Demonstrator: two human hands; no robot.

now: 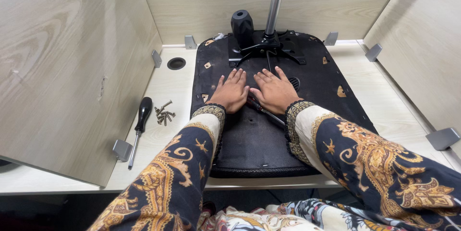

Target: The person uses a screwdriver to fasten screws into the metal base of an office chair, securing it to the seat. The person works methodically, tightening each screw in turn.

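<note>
My left hand and right hand lie flat, fingers spread, holding nothing, on the black woven seat underside; a slim tool is half hidden under my right one.

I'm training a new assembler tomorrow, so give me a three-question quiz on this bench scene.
1. True or false: both hands rest flat on the upturned chair seat.
2. Which lies nearer the screwdriver: A) the pile of screws, B) the black knob?
3. What stands upright from the metal mechanism plate at the seat's far end?

Key:
1. True: left hand and right hand lie palm down, side by side.
2. A.
3. The gas lift cylinder.
</note>
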